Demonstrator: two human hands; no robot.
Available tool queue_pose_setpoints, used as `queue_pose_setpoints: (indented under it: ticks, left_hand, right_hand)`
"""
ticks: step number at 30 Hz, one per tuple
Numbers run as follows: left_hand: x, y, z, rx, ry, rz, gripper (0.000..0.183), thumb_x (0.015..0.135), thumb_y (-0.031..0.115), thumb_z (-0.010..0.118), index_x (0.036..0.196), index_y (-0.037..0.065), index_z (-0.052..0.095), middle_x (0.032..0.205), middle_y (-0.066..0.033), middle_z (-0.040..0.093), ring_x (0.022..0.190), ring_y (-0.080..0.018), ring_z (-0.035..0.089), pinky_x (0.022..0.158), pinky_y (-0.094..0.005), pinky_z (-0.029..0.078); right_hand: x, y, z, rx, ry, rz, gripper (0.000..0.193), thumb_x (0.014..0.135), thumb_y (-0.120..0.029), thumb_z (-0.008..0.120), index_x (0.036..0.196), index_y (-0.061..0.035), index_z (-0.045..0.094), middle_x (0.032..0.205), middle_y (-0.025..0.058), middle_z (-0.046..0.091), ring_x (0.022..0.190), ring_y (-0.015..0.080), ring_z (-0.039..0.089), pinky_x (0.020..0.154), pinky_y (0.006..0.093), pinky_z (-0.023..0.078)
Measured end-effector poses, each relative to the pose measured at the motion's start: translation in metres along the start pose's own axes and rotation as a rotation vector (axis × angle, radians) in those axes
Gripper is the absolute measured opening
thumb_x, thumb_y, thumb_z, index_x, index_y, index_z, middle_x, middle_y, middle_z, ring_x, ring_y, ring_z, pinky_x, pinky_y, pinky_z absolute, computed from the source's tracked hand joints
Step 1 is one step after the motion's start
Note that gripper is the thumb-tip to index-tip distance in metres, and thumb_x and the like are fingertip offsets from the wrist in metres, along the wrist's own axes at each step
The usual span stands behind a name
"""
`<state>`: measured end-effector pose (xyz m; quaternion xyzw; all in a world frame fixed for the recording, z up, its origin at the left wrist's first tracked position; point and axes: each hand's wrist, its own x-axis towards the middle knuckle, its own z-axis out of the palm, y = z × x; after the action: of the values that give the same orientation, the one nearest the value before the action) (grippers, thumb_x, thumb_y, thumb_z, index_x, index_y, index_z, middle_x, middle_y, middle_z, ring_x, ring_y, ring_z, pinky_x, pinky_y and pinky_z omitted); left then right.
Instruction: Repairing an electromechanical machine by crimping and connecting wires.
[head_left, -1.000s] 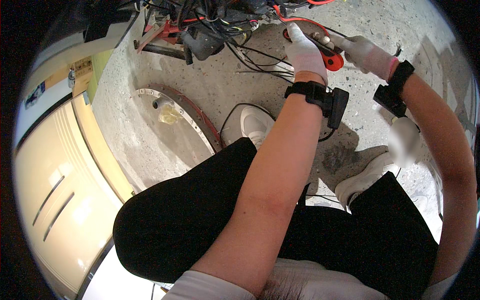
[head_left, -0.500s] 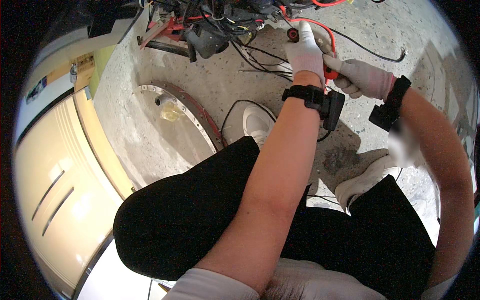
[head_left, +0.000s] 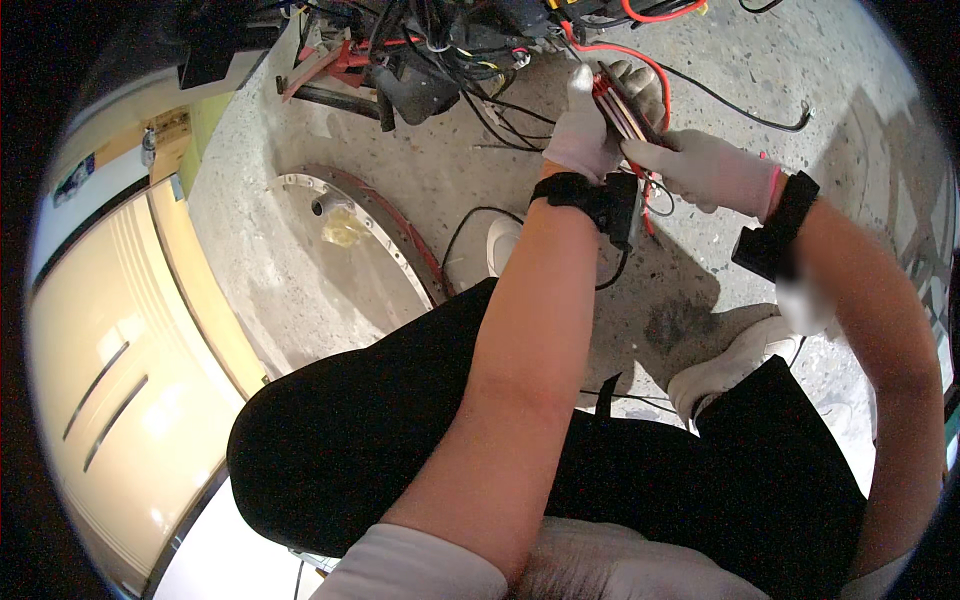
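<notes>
1. We see a flat red module (head_left: 622, 105) with ribbed faces and dark edges, held up off the concrete floor (head_left: 690, 300) between both gloved hands, near the top middle of the view.
2. Left hand (head_left: 583, 135), in a white glove: fingers closed on the module's near-left edge, one finger pointing up along it. A black wrist strap with a small black box sits just below the glove.
3. Right hand (head_left: 700, 168), white glove too: clamped on the module's lower right end, thumb on its face. A black strap and box ride on this wrist as well.
4. A red wire (head_left: 640, 62) loops up from the module's top end; thin black wires (head_left: 740, 110) trail off to the right across the floor.
5. Just beyond the hands, a tangle of black cables and dark parts (head_left: 440, 60) on a red frame; we cannot tell what the parts are.
6. Left of the person, a round pale metal plate (head_left: 340, 260) with a red rim lies flat on the floor, a small yellowish lump on it.
7. Below the hands: black-trousered knees and white shoes (head_left: 730, 360), one under each arm.
8. Far left, a cream panel (head_left: 120, 380) with two slots.
</notes>
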<state>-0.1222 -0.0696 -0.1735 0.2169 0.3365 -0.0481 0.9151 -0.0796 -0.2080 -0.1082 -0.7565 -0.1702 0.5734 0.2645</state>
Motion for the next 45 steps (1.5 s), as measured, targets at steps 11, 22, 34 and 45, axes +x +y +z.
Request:
queue_pose_setpoints:
  ticks: [11,22,34,45]
  left_hand:
    - [-0.01,-0.001,-0.007,0.92,0.326,0.035,0.066,0.084,0.062,0.042,0.1,-0.001,0.055,0.09,-0.0116,0.061,0.079,-0.0243,0.059,0.073,-0.0365,0.047]
    - [-0.037,0.01,0.003,1.1,0.398,0.288,0.054,0.078,0.045,0.06,0.09,-0.007,0.06,0.078,-0.0123,0.062,0.07,-0.0223,0.055,0.069,-0.0354,0.044]
    - [-0.015,0.092,0.009,1.512,-0.782,-0.474,0.039,0.089,0.019,0.043,0.122,0.0,0.045,0.12,-0.0146,0.054,0.114,-0.0248,0.049,0.103,-0.0351,0.034]
    - [-0.038,0.069,0.032,2.467,-0.242,-0.097,0.04,0.082,-0.001,0.045,0.121,0.005,0.051,0.101,-0.0171,0.062,0.09,-0.0261,0.06,0.084,-0.0324,0.044]
  right_hand:
    - [-0.006,-0.009,0.011,-0.534,0.37,-0.13,0.051,0.079,-0.048,0.053,0.081,0.0015,0.063,0.077,0.0206,0.064,0.077,0.035,0.063,0.071,0.0423,0.049]
    - [-0.024,-0.015,0.002,-0.189,0.192,-0.104,0.064,0.077,-0.064,0.051,0.1,-0.0057,0.063,0.085,0.0203,0.064,0.082,0.028,0.064,0.075,0.0372,0.049]
    - [0.006,0.017,0.03,0.281,0.208,-0.057,0.068,0.073,-0.062,0.058,0.088,0.0034,0.065,0.071,0.0125,0.061,0.069,0.019,0.06,0.065,0.033,0.048]
    - [-0.017,-0.01,0.06,-0.057,0.632,-0.172,0.034,0.078,-0.039,0.059,0.087,-0.0077,0.068,0.085,0.0141,0.067,0.078,0.0294,0.065,0.067,0.0389,0.051]
